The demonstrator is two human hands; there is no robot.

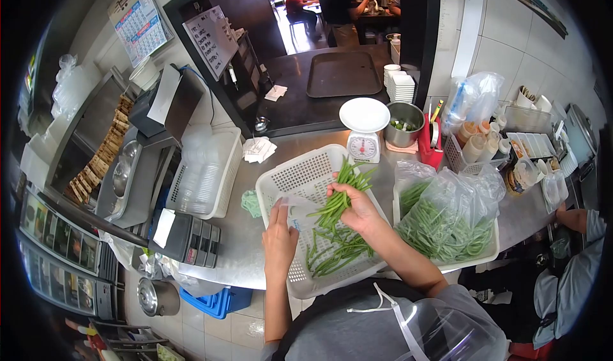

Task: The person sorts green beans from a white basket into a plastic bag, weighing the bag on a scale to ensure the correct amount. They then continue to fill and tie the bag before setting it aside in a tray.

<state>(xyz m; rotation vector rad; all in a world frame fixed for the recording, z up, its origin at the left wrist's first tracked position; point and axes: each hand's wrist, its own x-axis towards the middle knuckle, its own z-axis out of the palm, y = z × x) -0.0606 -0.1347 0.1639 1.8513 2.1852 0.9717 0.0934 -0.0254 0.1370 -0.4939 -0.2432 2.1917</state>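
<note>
My right hand [356,208] is closed around a bunch of green beans [333,209] above a white perforated plastic basket [271,183]. My left hand [280,238] is at the basket's left side, its fingers pointing away from me and pinching the edge of a clear plastic bag [297,201]. The bag stretches toward the beans in my right hand. More loose green beans [338,252] lie on the basket floor below. Right of it stands a second white basket [491,249] with clear bags full of green beans [440,224].
Behind the basket are a white kitchen scale [364,137] and a metal pot [405,125]. Plastic containers [203,176] fill a bin on the left. A green cloth [251,203] lies beside the basket. Another person's arm [571,219] is at the right edge. A brown tray [343,74] rests on the pass-through counter.
</note>
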